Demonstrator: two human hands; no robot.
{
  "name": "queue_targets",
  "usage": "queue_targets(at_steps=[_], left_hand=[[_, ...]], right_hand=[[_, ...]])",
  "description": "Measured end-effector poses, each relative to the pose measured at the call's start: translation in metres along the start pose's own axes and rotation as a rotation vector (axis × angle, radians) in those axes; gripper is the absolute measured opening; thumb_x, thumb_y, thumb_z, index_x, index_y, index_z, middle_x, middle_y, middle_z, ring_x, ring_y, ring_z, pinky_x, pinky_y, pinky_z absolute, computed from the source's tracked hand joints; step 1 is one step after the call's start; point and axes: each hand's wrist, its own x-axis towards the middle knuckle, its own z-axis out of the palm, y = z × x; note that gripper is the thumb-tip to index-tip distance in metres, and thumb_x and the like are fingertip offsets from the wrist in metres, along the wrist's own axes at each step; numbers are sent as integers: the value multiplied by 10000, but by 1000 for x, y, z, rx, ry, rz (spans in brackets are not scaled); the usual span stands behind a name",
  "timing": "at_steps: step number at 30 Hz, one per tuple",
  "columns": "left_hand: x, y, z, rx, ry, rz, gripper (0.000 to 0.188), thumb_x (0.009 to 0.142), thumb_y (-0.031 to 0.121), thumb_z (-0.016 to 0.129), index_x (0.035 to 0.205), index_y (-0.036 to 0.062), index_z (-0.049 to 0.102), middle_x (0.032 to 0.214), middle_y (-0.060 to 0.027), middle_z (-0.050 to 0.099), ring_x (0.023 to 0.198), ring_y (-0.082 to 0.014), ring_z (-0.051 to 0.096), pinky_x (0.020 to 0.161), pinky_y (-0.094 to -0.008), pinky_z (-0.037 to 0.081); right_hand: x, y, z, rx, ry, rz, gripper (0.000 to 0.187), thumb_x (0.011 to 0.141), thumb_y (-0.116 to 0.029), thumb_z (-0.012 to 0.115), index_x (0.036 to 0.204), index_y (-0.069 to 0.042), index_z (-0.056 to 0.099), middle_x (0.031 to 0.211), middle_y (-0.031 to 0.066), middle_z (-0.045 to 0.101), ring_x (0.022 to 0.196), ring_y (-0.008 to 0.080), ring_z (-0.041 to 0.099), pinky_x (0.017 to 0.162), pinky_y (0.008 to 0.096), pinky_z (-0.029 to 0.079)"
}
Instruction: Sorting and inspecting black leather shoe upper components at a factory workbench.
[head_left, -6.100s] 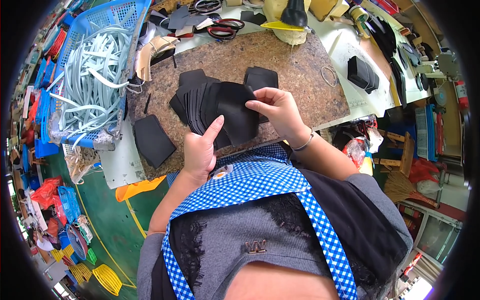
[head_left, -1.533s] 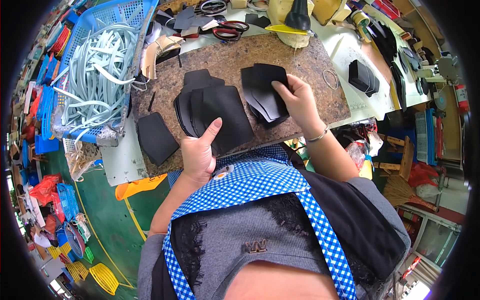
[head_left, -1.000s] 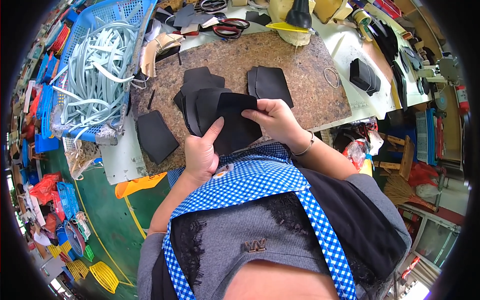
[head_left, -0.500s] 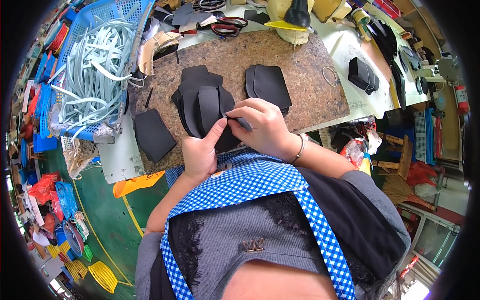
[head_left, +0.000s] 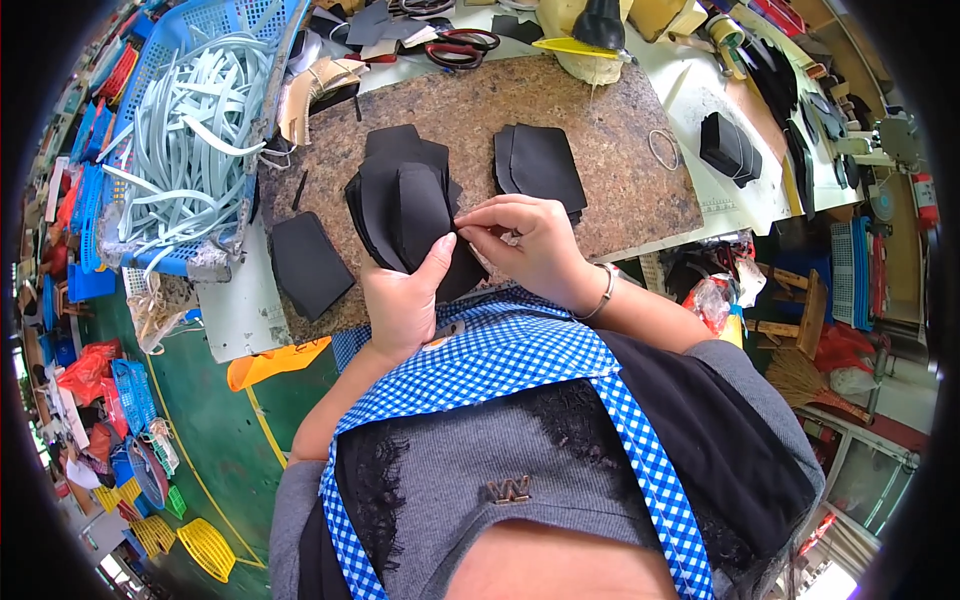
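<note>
On the speckled brown board (head_left: 620, 150), near its front edge, the head view shows a fanned stack of black sheets (head_left: 378, 205) with its upper piece bent into a curve. The left hand (head_left: 398, 312), at the board's front edge, clamps the stack, thumb on top and the other fingers hidden. The right hand (head_left: 545, 250) has thumb and index tips brought together at the stack's right edge; the number of sheets between them cannot be determined. Toward the board's right side lies a second pile of black sheets (head_left: 545, 170); a third black pile (head_left: 310, 265) lies at its left edge. Beyond the board's right edge sits a banded black bundle (head_left: 730, 148). The step in hand appears to be sheet separation. The next move likely calls for steady left-thumb pressure and a pinch confined to the sheet being freed.
</note>
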Motion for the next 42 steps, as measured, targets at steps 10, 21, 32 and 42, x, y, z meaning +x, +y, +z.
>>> queue_targets(at_steps=[10,21,32,42], left_hand=[[2,-9,-8,100,-21,45,304,805,-43,646,1092,-38,547,1026,-78,611,892,-143,610,798,-264,498],[0,-5,-10,1,-43,-133,437,806,-70,618,1216,-17,477,1123,-109,572,1000,-196,589,908,-335,483],[4,12,-15,-248,4,-206,393,811,-59,590,1195,-26,510,1112,-103,602,984,-199,606,883,-338,498],[-6,23,-35,-269,-96,-250,503,790,-38,605,1270,3,459,1195,-122,567,1084,-249,565,960,-385,456]], right_hand=[[2,-4,6,-111,-8,-44,80,747,5,677,826,3,664,820,110,658,678,186,654,583,270,534],[4,-2,3,-112,-23,-107,101,727,5,681,824,0,653,825,103,660,672,173,653,597,273,544],[28,29,-50,286,601,258,48,840,-49,615,879,-24,627,771,2,613,633,73,562,590,210,461],[14,17,-12,681,-190,592,292,821,-110,704,1076,0,614,1019,58,643,920,122,610,799,260,499]])
